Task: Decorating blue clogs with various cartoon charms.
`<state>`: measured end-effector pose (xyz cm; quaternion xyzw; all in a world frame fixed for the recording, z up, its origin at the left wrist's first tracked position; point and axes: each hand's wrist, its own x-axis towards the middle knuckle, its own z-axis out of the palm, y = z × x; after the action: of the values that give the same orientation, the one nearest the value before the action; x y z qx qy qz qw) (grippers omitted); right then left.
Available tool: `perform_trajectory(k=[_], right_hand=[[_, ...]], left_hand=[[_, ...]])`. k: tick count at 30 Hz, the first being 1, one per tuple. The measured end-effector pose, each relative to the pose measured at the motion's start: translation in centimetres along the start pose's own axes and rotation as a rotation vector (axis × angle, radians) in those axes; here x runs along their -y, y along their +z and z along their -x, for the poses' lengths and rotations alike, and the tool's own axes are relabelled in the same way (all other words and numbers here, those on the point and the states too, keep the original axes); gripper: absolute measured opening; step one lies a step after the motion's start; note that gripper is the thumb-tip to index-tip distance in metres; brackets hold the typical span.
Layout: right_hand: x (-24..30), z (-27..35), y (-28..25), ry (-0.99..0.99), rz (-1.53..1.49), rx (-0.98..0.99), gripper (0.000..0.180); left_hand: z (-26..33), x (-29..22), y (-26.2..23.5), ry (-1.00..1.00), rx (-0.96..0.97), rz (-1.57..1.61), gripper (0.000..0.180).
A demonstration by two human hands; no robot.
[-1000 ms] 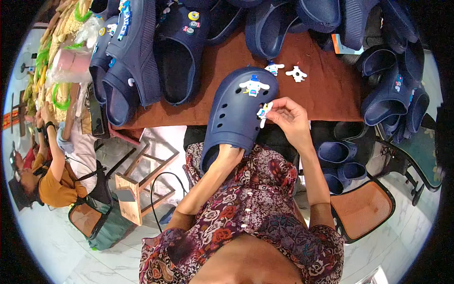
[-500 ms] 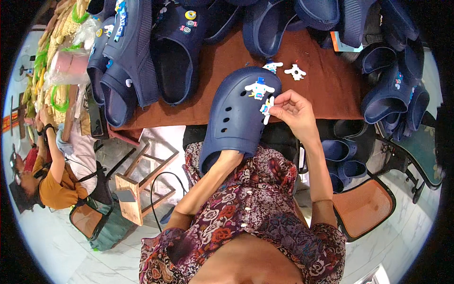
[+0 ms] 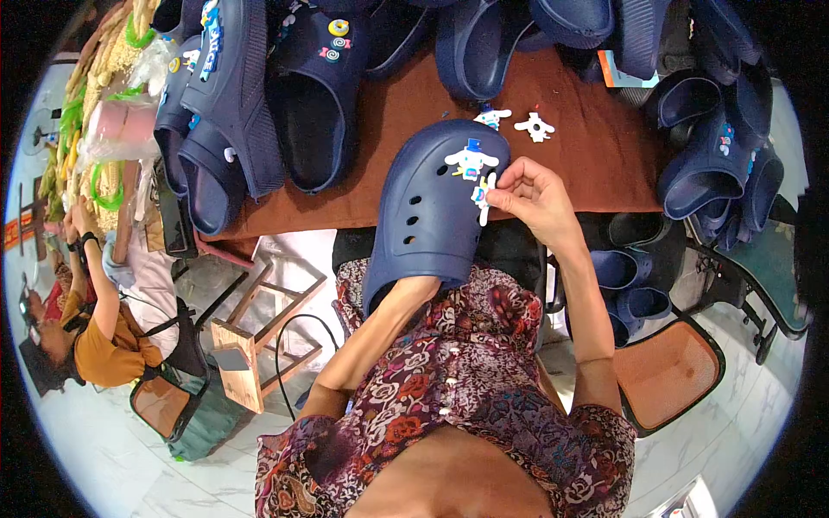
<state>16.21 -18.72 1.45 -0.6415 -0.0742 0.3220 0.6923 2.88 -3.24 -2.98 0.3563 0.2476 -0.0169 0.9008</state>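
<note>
A person in a floral shirt [image 3: 414, 371] held a blue clog [image 3: 440, 246] over the near edge of a table spread with brown cloth [image 3: 596, 164], the left hand [image 3: 417, 291] pushed in through the heel opening. Its fingers were hidden inside, so whether they gripped or lay flat could not be told. The right hand [image 3: 531, 194] pinched a white side charm [image 3: 481, 192] between thumb and fingers against the clog's right flank; whether the piece was seated in a hole could not be made out.

One piece looked done: a white toe charm [image 3: 471, 161] with a blue hat sat face up near the front. Left bare were several holes, including a row down the left side of the upper. Two more white pieces lay loose on the cloth beyond the toe, a hatted charm [image 3: 492, 117] partly behind the clog and a flower-like charm [image 3: 535, 127] in plain sight to its right.

Around them, other clogs [image 3: 315, 121] crowded the table, some with decorations, among them a yellow ring charm [image 3: 338, 28]. More shoes [image 3: 622, 269] stood below at right. At left, a co-worker [image 3: 108, 345] in an orange top reached toward hanging goods.
</note>
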Motion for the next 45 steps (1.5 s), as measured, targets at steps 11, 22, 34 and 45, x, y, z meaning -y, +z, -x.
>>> perform_trajectory(k=[11, 22, 34, 45], right_hand=[[-1.5, -0.4, 2.0, -0.106, -0.013, -0.176, 0.022], [0.1, 1.1, 3.7, -0.243, 0.392, -0.251, 0.029], [-0.8, 1.4, 4.1, -0.189, 0.235, -0.310, 0.036], [0.2, 1.9, 4.3, -0.154, 0.306, -0.301, 0.033]], left_hand=[[-0.4, -1.4, 0.4, -0.027, -0.011, 0.083, 0.043], [-0.3, -1.9, 0.6, -0.070, -0.073, 0.181, 0.039], [-0.5, -0.4, 1.1, -0.026, -0.087, 0.238, 0.040], [-0.1, -0.1, 0.9, -0.030, -0.079, 0.184, 0.039]])
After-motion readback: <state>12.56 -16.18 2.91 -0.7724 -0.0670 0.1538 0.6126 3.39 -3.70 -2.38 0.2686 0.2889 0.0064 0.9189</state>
